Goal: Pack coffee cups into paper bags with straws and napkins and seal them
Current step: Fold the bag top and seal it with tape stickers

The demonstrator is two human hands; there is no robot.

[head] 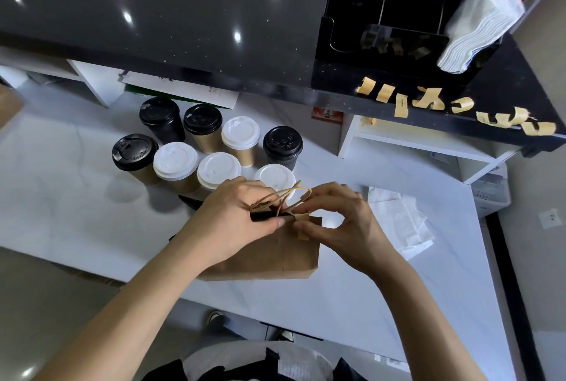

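A brown paper bag (275,255) stands on the white counter (76,212) right in front of me, its twisted paper handles (284,196) sticking up. My left hand (235,215) pinches the bag's top edge shut on the left side. My right hand (333,221) presses a strip of tan tape (301,226) over the folded top. What is inside the bag is hidden. Behind the bag stand several lidded coffee cups (176,166), some with white lids and some with black lids (159,114).
Several tan tape strips (428,101) hang along the edge of the black upper ledge (214,43). A stack of white napkins (477,34) leans in a black holder at the back right. Loose napkins (398,221) lie right of the bag. A black marker (190,200) lies behind my left hand.
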